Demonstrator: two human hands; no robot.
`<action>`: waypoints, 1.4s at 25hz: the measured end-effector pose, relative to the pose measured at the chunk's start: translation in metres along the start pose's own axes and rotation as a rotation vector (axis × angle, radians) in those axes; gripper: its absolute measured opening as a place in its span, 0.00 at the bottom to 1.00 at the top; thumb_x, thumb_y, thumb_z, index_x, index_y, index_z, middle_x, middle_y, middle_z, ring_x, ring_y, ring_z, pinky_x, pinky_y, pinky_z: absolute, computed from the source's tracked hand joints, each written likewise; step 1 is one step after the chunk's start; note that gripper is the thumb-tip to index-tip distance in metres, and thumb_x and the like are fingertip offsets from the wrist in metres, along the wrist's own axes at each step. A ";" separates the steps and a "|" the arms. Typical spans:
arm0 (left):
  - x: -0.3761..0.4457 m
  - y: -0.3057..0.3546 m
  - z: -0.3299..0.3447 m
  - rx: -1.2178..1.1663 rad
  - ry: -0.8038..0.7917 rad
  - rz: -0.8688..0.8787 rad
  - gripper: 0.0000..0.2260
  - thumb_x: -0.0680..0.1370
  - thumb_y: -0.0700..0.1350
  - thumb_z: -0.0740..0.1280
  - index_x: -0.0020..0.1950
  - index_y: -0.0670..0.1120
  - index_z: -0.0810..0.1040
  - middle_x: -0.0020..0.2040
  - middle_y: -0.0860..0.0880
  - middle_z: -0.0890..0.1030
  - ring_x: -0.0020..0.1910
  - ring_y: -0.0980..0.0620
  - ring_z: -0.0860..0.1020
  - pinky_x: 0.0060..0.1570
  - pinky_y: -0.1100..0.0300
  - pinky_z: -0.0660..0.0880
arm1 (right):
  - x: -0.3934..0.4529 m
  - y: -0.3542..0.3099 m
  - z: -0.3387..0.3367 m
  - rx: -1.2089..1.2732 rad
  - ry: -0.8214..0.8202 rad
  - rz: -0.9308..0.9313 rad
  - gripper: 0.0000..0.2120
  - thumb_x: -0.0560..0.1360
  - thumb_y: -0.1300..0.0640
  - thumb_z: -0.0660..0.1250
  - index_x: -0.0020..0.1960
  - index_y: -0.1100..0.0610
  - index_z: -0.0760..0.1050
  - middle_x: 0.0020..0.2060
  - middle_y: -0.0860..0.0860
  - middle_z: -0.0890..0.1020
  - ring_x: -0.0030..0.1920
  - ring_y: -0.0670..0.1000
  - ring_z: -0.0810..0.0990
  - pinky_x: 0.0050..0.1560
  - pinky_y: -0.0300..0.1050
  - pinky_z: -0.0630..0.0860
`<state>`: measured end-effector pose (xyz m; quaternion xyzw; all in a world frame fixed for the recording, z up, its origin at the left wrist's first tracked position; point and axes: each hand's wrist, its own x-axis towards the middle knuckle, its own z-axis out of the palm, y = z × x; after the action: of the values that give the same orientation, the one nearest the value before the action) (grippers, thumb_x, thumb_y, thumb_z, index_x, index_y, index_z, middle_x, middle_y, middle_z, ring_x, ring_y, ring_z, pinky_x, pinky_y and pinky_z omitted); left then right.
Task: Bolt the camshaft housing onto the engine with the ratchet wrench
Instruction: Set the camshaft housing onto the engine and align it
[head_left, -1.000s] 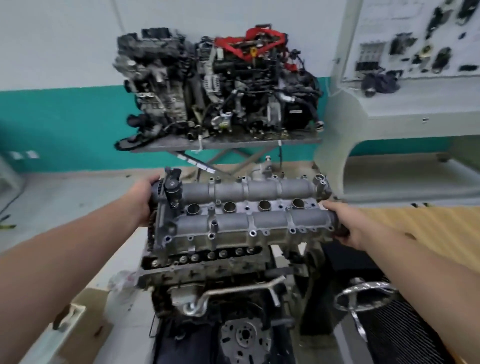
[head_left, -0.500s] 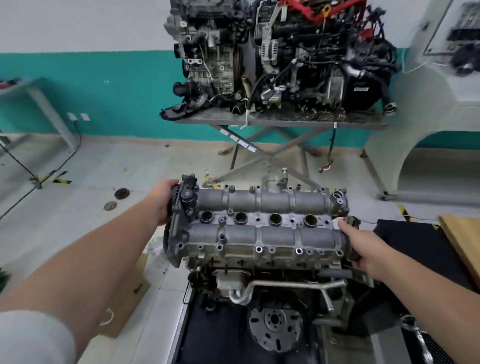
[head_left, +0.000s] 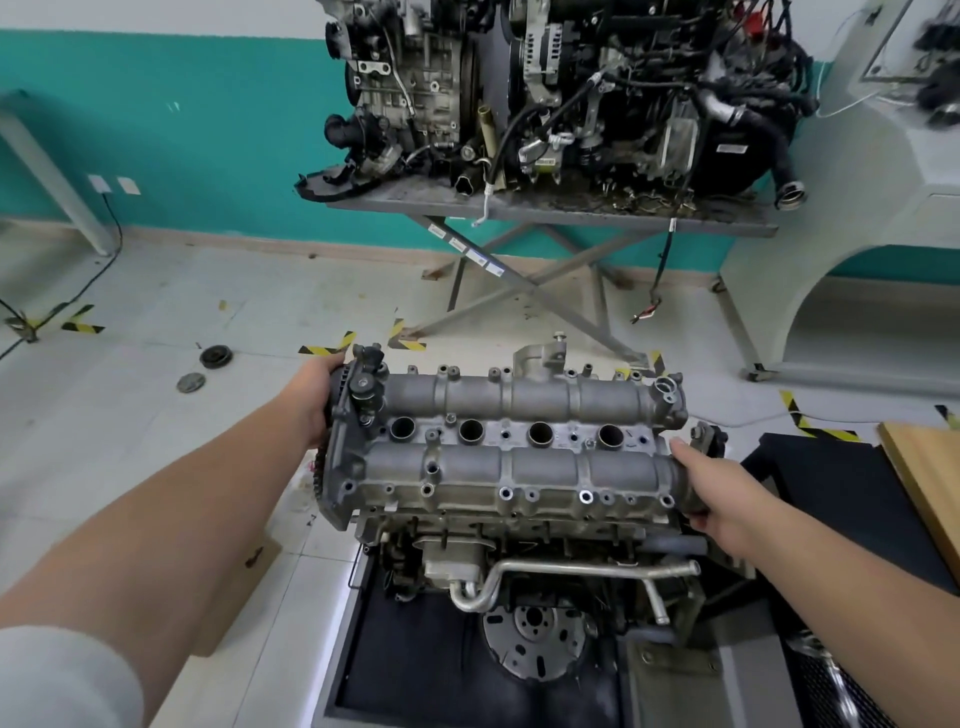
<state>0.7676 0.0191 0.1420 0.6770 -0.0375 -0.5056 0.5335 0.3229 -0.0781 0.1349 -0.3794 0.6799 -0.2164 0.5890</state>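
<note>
Camshaft housing (head_left: 498, 452) between left hand (head_left: 311, 402) and right hand (head_left: 722, 493)

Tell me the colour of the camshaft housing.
Dull silver-grey cast metal camshaft housing, clearest in the head view.

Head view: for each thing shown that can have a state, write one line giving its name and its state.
Camshaft housing: resting on the engine, gripped at both ends; the bolt holes that show are empty.
Engine: upright, under the housing.
Left hand: holds the housing's chain end.
Right hand: holds the housing's opposite end.
Ratchet wrench: not clearly visible.
Second engine: sitting on a scissor stand behind.
</note>
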 end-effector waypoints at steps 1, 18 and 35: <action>0.001 -0.003 0.000 -0.005 0.000 -0.008 0.22 0.79 0.58 0.60 0.37 0.45 0.83 0.35 0.44 0.83 0.29 0.45 0.81 0.35 0.52 0.79 | 0.000 0.001 0.000 -0.004 0.001 0.008 0.18 0.78 0.41 0.67 0.52 0.57 0.76 0.43 0.54 0.81 0.39 0.53 0.78 0.28 0.42 0.73; -0.035 -0.068 -0.039 0.213 -0.165 -0.212 0.41 0.59 0.77 0.70 0.58 0.47 0.82 0.56 0.39 0.84 0.54 0.35 0.82 0.49 0.36 0.78 | 0.003 0.007 -0.002 0.133 -0.103 0.166 0.18 0.70 0.48 0.72 0.55 0.55 0.77 0.53 0.63 0.81 0.50 0.67 0.83 0.42 0.73 0.78; -0.049 -0.087 -0.022 0.122 -0.172 -0.217 0.24 0.65 0.65 0.73 0.49 0.48 0.86 0.54 0.41 0.84 0.48 0.38 0.83 0.58 0.36 0.73 | 0.005 0.009 -0.002 0.122 -0.053 0.088 0.15 0.73 0.50 0.71 0.54 0.57 0.75 0.49 0.62 0.80 0.43 0.64 0.84 0.34 0.62 0.80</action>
<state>0.7170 0.0999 0.1054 0.6624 -0.0402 -0.6133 0.4284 0.3182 -0.0761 0.1256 -0.3182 0.6656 -0.2212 0.6378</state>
